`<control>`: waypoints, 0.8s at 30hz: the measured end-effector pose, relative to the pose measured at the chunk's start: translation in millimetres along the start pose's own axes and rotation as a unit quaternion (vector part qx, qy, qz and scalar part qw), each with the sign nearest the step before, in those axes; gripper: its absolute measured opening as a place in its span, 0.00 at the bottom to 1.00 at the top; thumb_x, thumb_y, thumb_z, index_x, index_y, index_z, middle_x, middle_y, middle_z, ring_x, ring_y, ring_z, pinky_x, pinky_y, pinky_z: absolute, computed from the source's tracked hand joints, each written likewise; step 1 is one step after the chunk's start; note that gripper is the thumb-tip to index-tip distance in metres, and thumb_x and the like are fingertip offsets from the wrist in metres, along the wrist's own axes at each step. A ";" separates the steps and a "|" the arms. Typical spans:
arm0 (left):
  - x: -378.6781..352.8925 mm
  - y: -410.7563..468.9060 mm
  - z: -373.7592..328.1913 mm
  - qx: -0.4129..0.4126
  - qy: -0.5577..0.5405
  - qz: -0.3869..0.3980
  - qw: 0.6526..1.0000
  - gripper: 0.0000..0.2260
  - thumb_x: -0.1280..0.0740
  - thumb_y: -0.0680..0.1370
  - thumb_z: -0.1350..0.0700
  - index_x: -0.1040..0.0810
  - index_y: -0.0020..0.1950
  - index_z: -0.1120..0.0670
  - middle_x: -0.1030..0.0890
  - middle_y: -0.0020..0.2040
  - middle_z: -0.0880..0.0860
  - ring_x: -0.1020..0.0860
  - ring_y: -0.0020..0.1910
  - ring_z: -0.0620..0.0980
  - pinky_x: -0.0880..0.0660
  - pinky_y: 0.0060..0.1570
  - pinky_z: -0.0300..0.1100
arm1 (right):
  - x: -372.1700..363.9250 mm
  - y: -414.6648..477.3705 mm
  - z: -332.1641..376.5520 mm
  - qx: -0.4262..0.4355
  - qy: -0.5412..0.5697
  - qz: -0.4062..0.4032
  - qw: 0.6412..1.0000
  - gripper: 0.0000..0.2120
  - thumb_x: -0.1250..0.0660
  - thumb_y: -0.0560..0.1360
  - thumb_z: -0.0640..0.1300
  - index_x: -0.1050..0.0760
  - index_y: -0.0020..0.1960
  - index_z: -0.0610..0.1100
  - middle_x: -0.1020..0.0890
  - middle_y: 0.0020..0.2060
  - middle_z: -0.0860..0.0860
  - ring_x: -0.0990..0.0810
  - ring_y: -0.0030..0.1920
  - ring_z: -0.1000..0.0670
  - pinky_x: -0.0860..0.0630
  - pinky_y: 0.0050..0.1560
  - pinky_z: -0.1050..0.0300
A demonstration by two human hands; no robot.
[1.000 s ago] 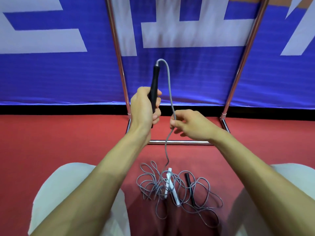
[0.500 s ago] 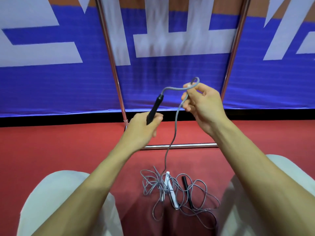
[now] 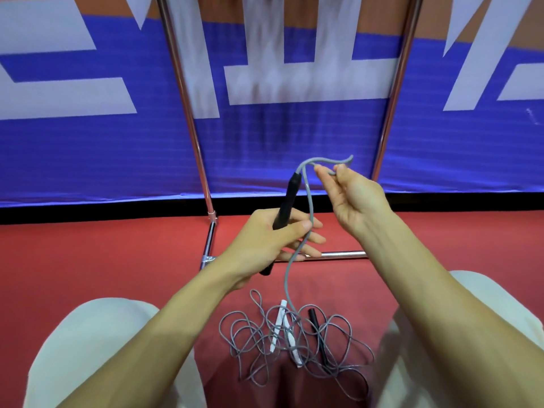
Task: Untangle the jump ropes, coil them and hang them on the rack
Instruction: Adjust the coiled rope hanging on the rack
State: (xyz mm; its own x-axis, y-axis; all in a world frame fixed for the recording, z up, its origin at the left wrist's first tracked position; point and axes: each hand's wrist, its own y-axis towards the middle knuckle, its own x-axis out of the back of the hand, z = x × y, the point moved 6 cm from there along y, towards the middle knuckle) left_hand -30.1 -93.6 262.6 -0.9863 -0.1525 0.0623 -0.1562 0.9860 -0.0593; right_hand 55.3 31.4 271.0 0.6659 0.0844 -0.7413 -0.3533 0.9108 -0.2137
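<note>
Closest, between the knees (image 3: 97,343), the pile (image 3: 291,346) of grey ropes lies on the red floor (image 3: 88,260), with two white handles (image 3: 278,326) and one dark handle (image 3: 316,325) mixed in. Which loop belongs to which rope is too hard to tell, and the pile's near edge is blurry.

Above it the left hand (image 3: 273,240) has its fingers wrapped round a black handle (image 3: 287,201), tip pointing up. The rope (image 3: 309,198) comes out of the tip, bends over, and drops past the left fingers into the pile. The right hand (image 3: 357,195) pinches the bend between thumb and fingertips.

What could go wrong? If the rope is pulled up fast, it may drag the pile along and pull a knot tight. The thin rope could also slip out of the pinch, and the loop would fall open.

Farther off, the rack (image 3: 192,136) stands before the blue banner (image 3: 88,157). Its top bar is cut off, so where the ropes will hang can't be seen.
</note>
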 end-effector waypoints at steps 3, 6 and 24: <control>2.8 -0.5 -1.8 -0.010 -0.021 -0.032 0.999 0.06 0.38 0.82 0.60 0.22 0.49 0.57 0.15 0.42 0.56 0.15 0.43 0.57 0.19 0.46 0.50 | -0.6 -1.9 -7.9 -0.014 -0.061 0.015 0.998 0.06 0.42 0.81 0.34 0.29 0.48 0.32 0.22 0.42 0.37 0.16 0.36 0.46 0.18 0.38 0.59; 19.3 1.6 -8.3 -0.032 -0.130 -0.130 0.982 0.06 0.41 0.83 0.61 0.25 0.49 0.59 0.15 0.44 0.60 0.15 0.44 0.57 0.18 0.46 0.48 | -4.8 -5.5 -22.2 -0.037 -0.179 0.055 0.982 0.05 0.42 0.81 0.35 0.28 0.50 0.35 0.20 0.42 0.41 0.16 0.40 0.45 0.18 0.41 0.57; 98.1 -8.0 -6.0 -0.089 -0.317 -0.367 0.870 0.05 0.41 0.83 0.60 0.27 0.53 0.57 0.17 0.55 0.55 0.15 0.49 0.53 0.18 0.47 0.45 | -18.5 -21.4 -55.7 0.107 -0.653 0.232 0.713 0.09 0.40 0.76 0.29 0.25 0.44 0.40 0.19 0.37 0.41 0.17 0.33 0.44 0.17 0.37 0.54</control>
State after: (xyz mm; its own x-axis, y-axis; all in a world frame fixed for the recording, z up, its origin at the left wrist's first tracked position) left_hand -125.3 -115.9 275.2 -0.4628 -0.6973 -0.5474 -0.8018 0.5926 -0.0769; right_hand 13.9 -12.2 253.9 0.6025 0.5740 0.5546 -0.7197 0.6911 0.0666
